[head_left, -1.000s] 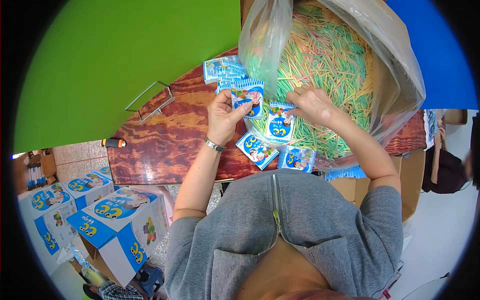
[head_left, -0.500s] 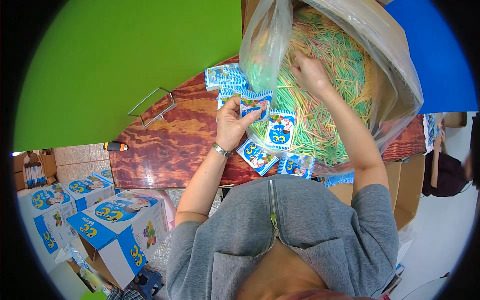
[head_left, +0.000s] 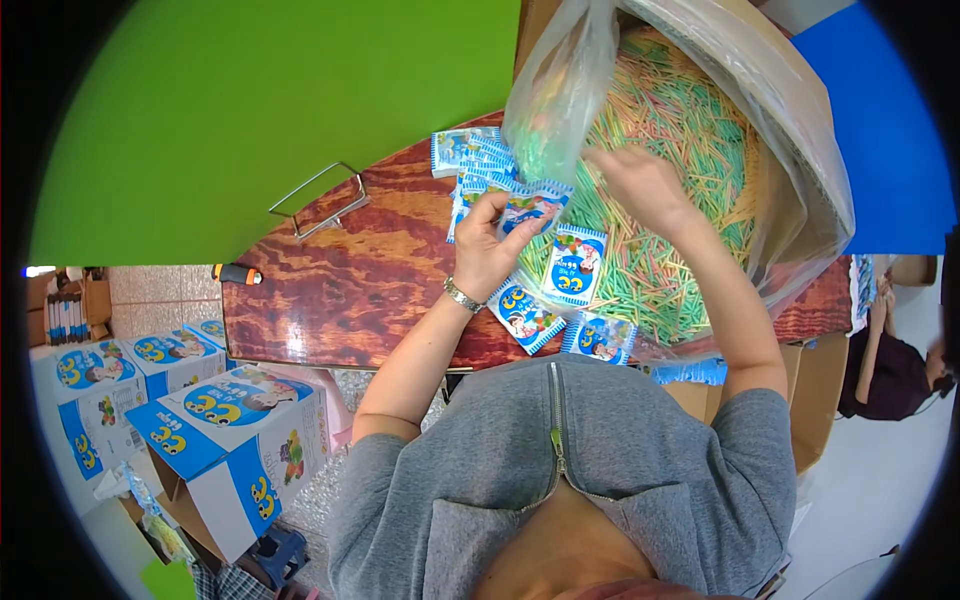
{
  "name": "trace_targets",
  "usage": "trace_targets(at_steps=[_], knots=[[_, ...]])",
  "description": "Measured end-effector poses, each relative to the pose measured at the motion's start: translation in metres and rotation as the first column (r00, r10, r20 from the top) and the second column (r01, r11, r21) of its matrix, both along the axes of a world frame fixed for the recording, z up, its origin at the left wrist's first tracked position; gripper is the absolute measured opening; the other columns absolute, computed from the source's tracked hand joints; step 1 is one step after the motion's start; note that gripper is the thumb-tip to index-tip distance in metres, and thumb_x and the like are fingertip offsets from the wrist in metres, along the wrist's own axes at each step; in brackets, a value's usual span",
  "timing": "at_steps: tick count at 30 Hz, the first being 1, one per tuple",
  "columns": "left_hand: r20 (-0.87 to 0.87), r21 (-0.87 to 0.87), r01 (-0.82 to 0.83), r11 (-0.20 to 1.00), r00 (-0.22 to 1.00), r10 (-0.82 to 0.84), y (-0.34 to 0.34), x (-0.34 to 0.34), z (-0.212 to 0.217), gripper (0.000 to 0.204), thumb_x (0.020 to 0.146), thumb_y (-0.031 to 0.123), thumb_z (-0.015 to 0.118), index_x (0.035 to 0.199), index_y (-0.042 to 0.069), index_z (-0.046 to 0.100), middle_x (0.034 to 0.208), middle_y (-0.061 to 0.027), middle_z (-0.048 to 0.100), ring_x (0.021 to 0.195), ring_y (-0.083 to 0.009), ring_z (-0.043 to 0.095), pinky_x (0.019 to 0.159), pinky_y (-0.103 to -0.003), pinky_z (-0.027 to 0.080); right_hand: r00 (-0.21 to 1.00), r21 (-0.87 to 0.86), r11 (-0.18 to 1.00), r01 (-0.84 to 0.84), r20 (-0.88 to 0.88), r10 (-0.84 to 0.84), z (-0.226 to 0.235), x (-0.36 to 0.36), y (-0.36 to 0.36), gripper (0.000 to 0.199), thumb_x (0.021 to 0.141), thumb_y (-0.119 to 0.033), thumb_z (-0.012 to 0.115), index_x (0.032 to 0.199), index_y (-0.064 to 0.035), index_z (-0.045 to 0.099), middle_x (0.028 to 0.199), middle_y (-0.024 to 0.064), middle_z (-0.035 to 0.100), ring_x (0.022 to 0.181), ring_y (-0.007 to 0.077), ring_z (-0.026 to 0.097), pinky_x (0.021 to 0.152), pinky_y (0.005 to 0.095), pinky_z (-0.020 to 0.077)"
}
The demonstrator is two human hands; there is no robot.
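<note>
My left hand (head_left: 490, 248), wearing a metal watch band, is closed on a small blue-and-white packet (head_left: 541, 203) between thumb and fingers. My right hand (head_left: 643, 187) is over thin pastel candy-like sticks (head_left: 690, 125), its fingers drawn together just right of that packet. Whatever is in those fingertips is blurred. The sticks, green, pink and yellow, fill a large clear plastic bag (head_left: 558, 90) with its mouth spread wide. One packet (head_left: 577, 266) lies on the near left side of the sticks. Nearer me are a tilted packet (head_left: 524, 318) and another packet (head_left: 599, 338).
A stack of packets (head_left: 462, 150) sits left of the bag on the wooden table (head_left: 330, 310). A wire stand (head_left: 320, 205) and an orange-black tool (head_left: 237, 274) are farther left. Printed cartons (head_left: 250, 420) stand lower left. Another person's arm (head_left: 873, 345) shows at right.
My right hand has come from deeper over the sticks toward me and left, close to the held packet. My left hand keeps its hold. The whole view has shifted slightly.
</note>
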State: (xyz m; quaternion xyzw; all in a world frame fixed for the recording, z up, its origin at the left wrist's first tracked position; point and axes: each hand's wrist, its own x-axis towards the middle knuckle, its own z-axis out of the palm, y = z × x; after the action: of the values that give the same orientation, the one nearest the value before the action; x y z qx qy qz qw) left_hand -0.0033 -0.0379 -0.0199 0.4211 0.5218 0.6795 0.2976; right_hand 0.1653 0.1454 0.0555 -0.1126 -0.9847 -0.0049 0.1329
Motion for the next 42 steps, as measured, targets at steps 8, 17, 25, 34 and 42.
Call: trace_targets(at_steps=[8,17,25,34,42], knots=[[-0.108,0.106,-0.079,0.991,0.99,0.09,0.003,0.014,0.015,0.03,0.079,0.001,0.078,0.103,-0.001,0.06,0.093,-0.0071,0.067,0.085,-0.0116,0.067,0.073,-0.024,0.055,0.804,-0.707,0.575,-0.411,-0.579,-0.138,0.047,-0.009,-0.049,0.044,0.09,0.008,0.059,0.131,-0.0045,0.051,0.104,0.007,0.062,0.091,0.0126,0.061,0.08,0.0294,0.0496],[0.058,0.112,-0.016,0.994,0.998,0.009,-0.001,0.016,0.024,0.032,0.081,-0.003,0.074,0.107,-0.003,0.056,0.101,-0.0084,0.066,0.094,-0.0139,0.067,0.082,-0.026,0.055,0.815,-0.627,0.702,-0.339,-0.569,-0.114,0.04,-0.02,-0.058,0.036,0.085,0.009,0.064,0.119,-0.0031,0.059,0.097,0.008,0.065,0.088,0.0147,0.063,0.079,0.0296,0.0503],[0.15,0.098,0.046,0.994,0.987,-0.061,-0.011,0.008,0.014,0.03,0.084,-0.008,0.068,0.11,-0.002,0.053,0.109,-0.0121,0.065,0.097,-0.0154,0.065,0.085,-0.029,0.054,0.855,-0.375,0.889,-0.261,-0.517,0.033,0.044,-0.023,-0.064,0.017,0.082,0.0,0.07,0.099,-0.0017,0.068,0.09,0.01,0.068,0.082,0.0206,0.065,0.073,0.0317,0.0513],[0.204,0.11,0.084,0.99,0.973,-0.105,-0.011,0.006,0.02,0.027,0.085,-0.003,0.07,0.107,-0.001,0.055,0.103,-0.0094,0.066,0.094,-0.0134,0.065,0.082,-0.027,0.053,0.896,-0.53,0.836,-0.146,-0.43,-0.116,0.042,-0.021,-0.061,0.02,0.082,-0.005,0.072,0.102,-0.004,0.068,0.094,0.0078,0.067,0.089,0.0222,0.065,0.078,0.0323,0.0519],[0.306,-0.069,0.043,0.997,0.952,-0.019,-0.031,-0.021,0.008,0.019,0.09,0.003,0.067,0.106,-0.001,0.058,0.1,-0.0073,0.069,0.089,-0.0094,0.064,0.077,-0.024,0.052,0.946,-0.557,0.829,-0.046,-0.291,-0.143,0.017,-0.001,-0.053,0.033,0.081,-0.022,0.074,0.109,-0.0096,0.064,0.11,0.0082,0.062,0.098,0.0262,0.061,0.081,0.0374,0.0509]])
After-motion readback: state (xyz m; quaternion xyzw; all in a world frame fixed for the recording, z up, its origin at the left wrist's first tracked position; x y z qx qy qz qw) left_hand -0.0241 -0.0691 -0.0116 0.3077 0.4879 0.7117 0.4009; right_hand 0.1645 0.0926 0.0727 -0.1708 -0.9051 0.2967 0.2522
